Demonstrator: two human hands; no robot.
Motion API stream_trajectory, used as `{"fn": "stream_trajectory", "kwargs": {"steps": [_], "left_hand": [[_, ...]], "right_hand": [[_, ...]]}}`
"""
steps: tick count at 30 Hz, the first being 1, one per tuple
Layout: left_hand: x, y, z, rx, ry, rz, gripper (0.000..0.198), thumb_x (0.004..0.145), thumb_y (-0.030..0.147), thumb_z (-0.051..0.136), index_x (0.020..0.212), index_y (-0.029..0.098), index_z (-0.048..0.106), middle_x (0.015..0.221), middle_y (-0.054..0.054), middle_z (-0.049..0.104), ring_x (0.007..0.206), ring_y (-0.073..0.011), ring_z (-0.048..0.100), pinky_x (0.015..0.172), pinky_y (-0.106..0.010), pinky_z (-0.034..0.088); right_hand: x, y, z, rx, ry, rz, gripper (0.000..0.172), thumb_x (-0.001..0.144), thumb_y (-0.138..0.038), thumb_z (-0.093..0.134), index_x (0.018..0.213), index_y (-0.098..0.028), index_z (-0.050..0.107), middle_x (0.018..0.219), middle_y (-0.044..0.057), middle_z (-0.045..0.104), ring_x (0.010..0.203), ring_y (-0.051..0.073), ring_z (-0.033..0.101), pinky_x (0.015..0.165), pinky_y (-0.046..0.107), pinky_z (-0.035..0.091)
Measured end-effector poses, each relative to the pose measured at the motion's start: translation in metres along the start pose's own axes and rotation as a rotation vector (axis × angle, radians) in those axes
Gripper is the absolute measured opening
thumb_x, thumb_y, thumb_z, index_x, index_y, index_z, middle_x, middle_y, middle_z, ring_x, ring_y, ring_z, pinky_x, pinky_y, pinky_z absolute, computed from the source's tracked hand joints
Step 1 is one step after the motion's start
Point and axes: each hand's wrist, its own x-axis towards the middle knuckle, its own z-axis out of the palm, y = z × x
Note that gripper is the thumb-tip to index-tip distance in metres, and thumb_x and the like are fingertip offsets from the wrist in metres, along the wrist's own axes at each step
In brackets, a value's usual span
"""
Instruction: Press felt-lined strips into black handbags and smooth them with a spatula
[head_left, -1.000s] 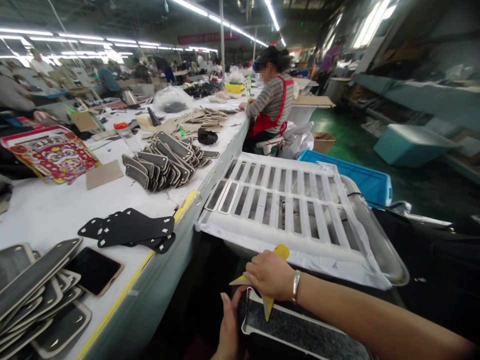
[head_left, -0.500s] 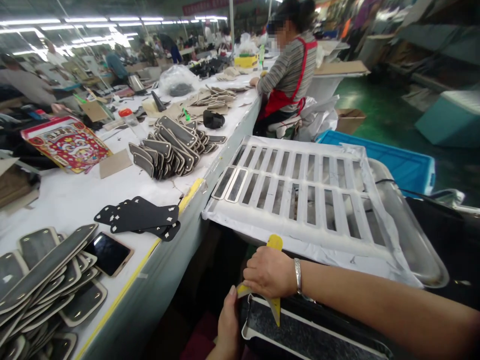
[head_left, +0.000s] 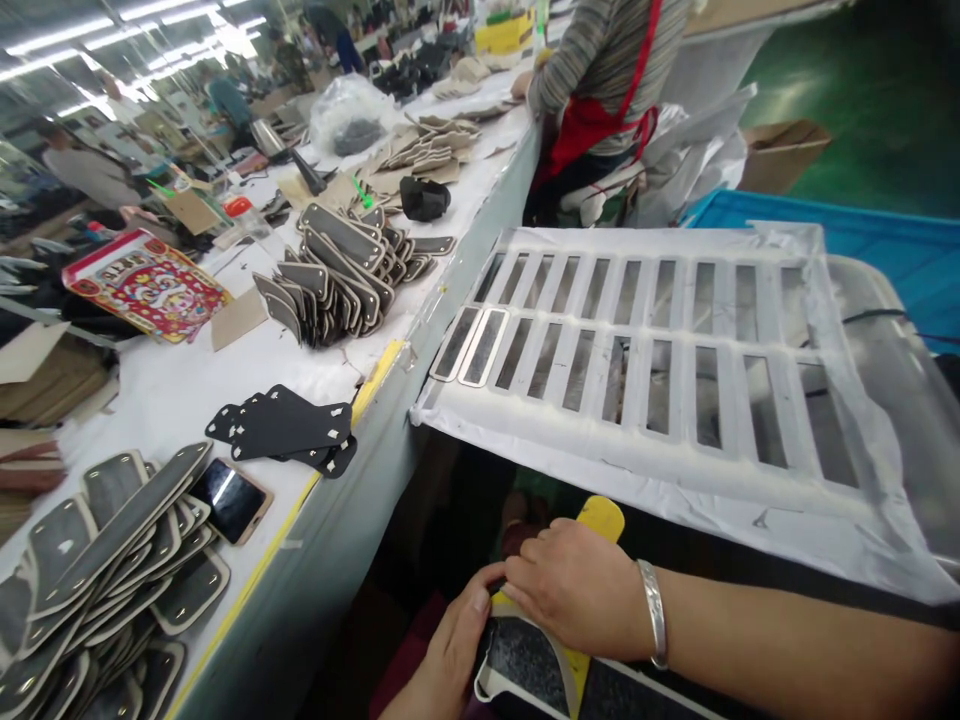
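My right hand (head_left: 577, 585), wearing a silver bracelet (head_left: 652, 612) on the wrist, is closed over a yellow strip with a rounded end (head_left: 604, 517). Part of the strip shows past the knuckles, and a bent, pale-edged part hangs below the palm. My left hand (head_left: 454, 635) meets it from the left, thumb and fingers pinching the strip's near end. Right under both hands lies a dark speckled surface (head_left: 525, 655) with a whitish rim; what it belongs to is unclear. The strip's middle is hidden by my fingers.
A white slatted rack (head_left: 480, 420) stands ahead, two pale-edged panels (head_left: 482, 347) at its left. On the left table are panel piles (head_left: 97, 580), black pieces (head_left: 289, 425) and a phone (head_left: 232, 500). A person in a red apron (head_left: 600, 120) sits beyond.
The view has tilted down and come nearer. Both hands keep hold of the yellow strip; my left fingers now sit closer to the right hand, and the strip is bent over the dark surface.
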Motion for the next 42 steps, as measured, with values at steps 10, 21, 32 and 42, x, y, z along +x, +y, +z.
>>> {"fn": "stream_trajectory", "kwargs": {"steps": [10,21,32,42], "left_hand": [[0.011,0.021,-0.004,-0.059,-0.218,0.089,0.039,0.092,0.044,0.036,0.117,0.019,0.053,0.121,-0.006,0.057,0.109,-0.0222,0.052,0.095,-0.035,0.039],[0.021,0.037,-0.072,0.179,-0.743,-0.064,0.066,0.083,0.057,0.046,0.139,0.025,0.030,0.090,-0.008,0.066,0.053,-0.0121,0.059,0.040,-0.017,0.036],[-0.007,0.002,-0.014,-0.759,-0.550,-0.075,0.050,0.088,0.060,0.035,0.118,0.022,0.048,0.110,-0.010,0.060,0.097,-0.0235,0.060,0.078,-0.037,0.051],[-0.002,-0.026,-0.005,-0.987,-0.462,-0.008,0.072,0.075,0.073,0.045,0.125,0.022,0.051,0.121,-0.010,0.058,0.117,-0.0295,0.050,0.100,-0.042,0.038]], "right_hand": [[-0.048,-0.023,-0.006,-0.130,-0.047,0.253,0.016,0.087,-0.025,0.045,0.079,-0.020,0.058,0.069,0.003,0.063,0.057,0.021,0.057,0.050,0.033,0.025],[-0.143,-0.124,-0.063,0.802,0.200,1.002,0.036,0.080,-0.024,0.051,0.114,-0.015,0.050,0.106,0.009,0.062,0.098,0.022,0.058,0.084,0.028,0.045],[-0.071,-0.196,0.036,1.547,0.471,1.084,0.043,0.072,-0.045,0.059,0.101,-0.018,0.044,0.062,-0.003,0.058,0.047,0.012,0.055,0.043,0.020,0.037],[0.000,-0.196,0.071,2.141,0.763,1.085,0.038,0.077,-0.050,0.059,0.085,-0.014,0.049,0.067,0.007,0.063,0.055,0.016,0.061,0.053,0.026,0.046]]}}
